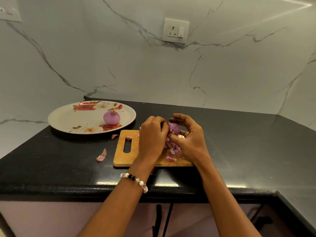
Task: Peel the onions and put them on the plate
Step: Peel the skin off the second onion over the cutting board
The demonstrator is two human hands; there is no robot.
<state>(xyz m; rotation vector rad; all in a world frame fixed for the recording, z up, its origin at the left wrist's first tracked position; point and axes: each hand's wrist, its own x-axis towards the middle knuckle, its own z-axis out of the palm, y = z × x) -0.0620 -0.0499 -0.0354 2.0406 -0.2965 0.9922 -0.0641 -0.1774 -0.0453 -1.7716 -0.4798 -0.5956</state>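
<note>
Left hand: the left hand (152, 134) has its fingers curled against the left side of the onion (174, 128), pinching at its skin near the top; a beaded bracelet (135, 180) sits on the wrist.
Right hand: the right hand (188, 134) cups the same onion from the right, fingers arched over it and thumb under it — grasping it.
Onion in hand: purple, mostly bare of dry skin, held above the far part of the cutting board (130, 151).
Peels: a heap of pink onion skins (172, 149) lies on the board below the hands; one loose peel (102, 155) lies on the table (51, 159) left of the board, another small one (114, 136) near the board's far left corner.
Plate: a floral plate (68, 117) stands on the table to the left of the board — one peeled onion (111, 118) rests on its right part.
Wall: marble-patterned, with a socket (176, 30) above the table.
</note>
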